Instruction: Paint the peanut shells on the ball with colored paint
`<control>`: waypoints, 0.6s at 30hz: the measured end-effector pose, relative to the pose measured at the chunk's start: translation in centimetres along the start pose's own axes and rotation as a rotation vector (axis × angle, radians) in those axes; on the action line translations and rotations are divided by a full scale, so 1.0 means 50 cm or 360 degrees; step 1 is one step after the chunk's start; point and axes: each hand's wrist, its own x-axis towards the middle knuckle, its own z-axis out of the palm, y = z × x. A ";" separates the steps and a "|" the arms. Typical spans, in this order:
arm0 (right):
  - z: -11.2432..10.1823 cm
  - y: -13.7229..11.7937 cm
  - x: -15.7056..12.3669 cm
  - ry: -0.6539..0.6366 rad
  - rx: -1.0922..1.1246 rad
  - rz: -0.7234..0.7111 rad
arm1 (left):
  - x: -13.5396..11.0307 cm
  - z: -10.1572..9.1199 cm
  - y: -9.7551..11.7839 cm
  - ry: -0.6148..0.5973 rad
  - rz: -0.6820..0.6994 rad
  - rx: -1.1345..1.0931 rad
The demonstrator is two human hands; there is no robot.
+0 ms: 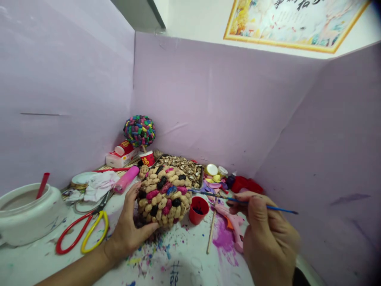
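My left hand (128, 230) cups a ball covered in peanut shells (164, 196) from its left side, fingers wrapped under it. Some shells are painted pink, black and blue; the others are bare tan. My right hand (268, 238) pinches a thin blue paintbrush (238, 200) whose tip touches a blue shell on the ball's upper right. A small red cup of dark paint (198, 209) stands just below the brush, on the paint-splattered white table (184, 254).
Red and yellow scissors (86, 230) lie left of my left hand, with a white pot (26, 216) beyond. A finished multicoloured ball (139, 130), a tray of shells (184, 165), a pink glue gun (232, 226) and a wooden stick (211, 232) crowd the table. Purple walls enclose it.
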 end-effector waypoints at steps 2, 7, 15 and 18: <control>0.012 -0.001 -0.007 -0.0046 -0.0044 -0.0091 | 0.001 0.000 -0.001 -0.0003 -0.0025 -0.0023; 0.036 -0.005 0.011 -0.0076 -0.0121 -0.0229 | -0.003 0.008 -0.005 0.0044 0.0112 -0.0010; 0.051 0.001 0.028 0.0002 -0.0038 -0.0246 | -0.001 0.004 -0.017 0.0074 0.0006 -0.0083; 0.052 0.007 0.016 -0.0078 -0.0053 -0.0235 | 0.000 0.002 -0.017 0.0054 -0.0009 -0.0095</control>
